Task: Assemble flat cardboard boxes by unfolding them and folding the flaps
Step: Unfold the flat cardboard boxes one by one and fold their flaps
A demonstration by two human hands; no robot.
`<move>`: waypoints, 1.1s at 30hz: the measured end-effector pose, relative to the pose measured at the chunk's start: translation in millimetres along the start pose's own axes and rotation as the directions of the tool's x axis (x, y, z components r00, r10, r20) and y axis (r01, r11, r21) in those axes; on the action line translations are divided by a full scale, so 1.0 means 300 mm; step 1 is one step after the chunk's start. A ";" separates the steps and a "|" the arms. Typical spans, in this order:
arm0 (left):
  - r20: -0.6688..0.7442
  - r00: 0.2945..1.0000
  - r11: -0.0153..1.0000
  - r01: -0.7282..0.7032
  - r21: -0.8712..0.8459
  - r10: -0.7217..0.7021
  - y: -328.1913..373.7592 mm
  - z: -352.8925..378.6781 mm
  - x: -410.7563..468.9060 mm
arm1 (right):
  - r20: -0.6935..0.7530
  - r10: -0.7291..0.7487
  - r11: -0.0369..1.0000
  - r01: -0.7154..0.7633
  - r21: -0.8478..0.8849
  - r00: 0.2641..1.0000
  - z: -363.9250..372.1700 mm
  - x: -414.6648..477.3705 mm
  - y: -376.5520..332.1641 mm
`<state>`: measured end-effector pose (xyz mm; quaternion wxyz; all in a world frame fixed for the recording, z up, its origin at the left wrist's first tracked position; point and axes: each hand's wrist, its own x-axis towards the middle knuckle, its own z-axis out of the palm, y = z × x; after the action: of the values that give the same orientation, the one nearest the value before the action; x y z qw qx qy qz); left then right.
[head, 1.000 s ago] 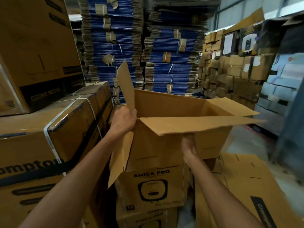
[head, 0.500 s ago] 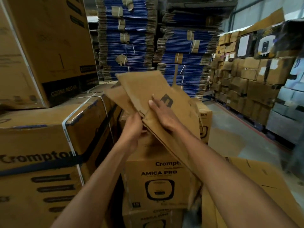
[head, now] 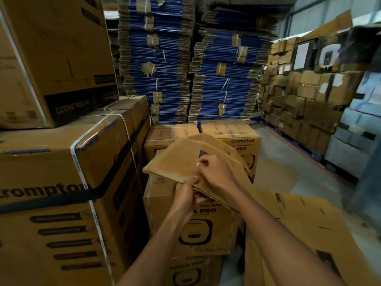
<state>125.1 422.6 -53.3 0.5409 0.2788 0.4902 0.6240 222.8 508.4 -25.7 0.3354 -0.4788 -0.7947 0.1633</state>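
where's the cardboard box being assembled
Centre of the head view, the cardboard box is held by the left hand and right hand, above the stacked Crompton cartons.

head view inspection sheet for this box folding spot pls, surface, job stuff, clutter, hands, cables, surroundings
surface: no bench seen; concrete floor; the work is held up in front of a printed carton.
job's things: cardboard box, tilted, flaps folded nearly flat; flat cardboard sheets at lower right.
clutter: strapped carton close by on the left.
hands: left hand pinches the box's near edge; right hand curls over the flaps from above.
cables: nothing seen.
surroundings: blue-edged bundles of flat cardboard behind; stacked cartons at right.
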 end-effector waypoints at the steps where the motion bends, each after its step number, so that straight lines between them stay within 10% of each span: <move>1: -0.012 1.000 0.999 -0.012 0.033 0.013 0.003 0.008 -0.002 | -0.116 -0.040 0.999 0.043 0.026 0.992 -0.019 -0.043 0.001; 4: -0.033 0.999 0.992 -0.037 0.120 0.041 0.022 0.033 0.012 | -0.324 -0.142 0.949 0.222 0.224 0.935 -0.060 -0.218 0.022; 7: -0.071 0.996 0.997 -0.047 0.062 0.052 0.029 0.055 0.037 | -0.246 0.139 0.808 0.034 0.588 0.959 -0.023 -0.394 0.072; 11: -0.067 0.998 0.992 -0.019 -0.125 0.011 0.012 0.078 0.034 | 0.212 0.504 0.221 -0.362 0.906 0.837 0.039 -0.481 0.129; 16: -0.015 1.000 0.976 0.006 -0.217 -0.010 -0.045 0.071 0.008 | 0.187 0.718 -0.263 0.013 0.965 0.670 -0.058 -0.444 0.243; 22: 0.061 0.998 0.970 0.041 -0.240 -0.027 -0.102 0.079 -0.022 | 0.133 0.851 -0.221 0.115 0.968 0.508 -0.171 -0.461 0.328; 33: 0.145 0.989 0.941 0.030 -0.338 0.020 -0.159 0.302 -0.139 | -0.104 0.871 0.075 0.080 0.994 0.480 -0.417 -0.591 0.429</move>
<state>234.7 408.1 -56.2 0.6169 0.2256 0.3351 0.6755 449.0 409.2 -77.0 0.7566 -0.4139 -0.1055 0.4950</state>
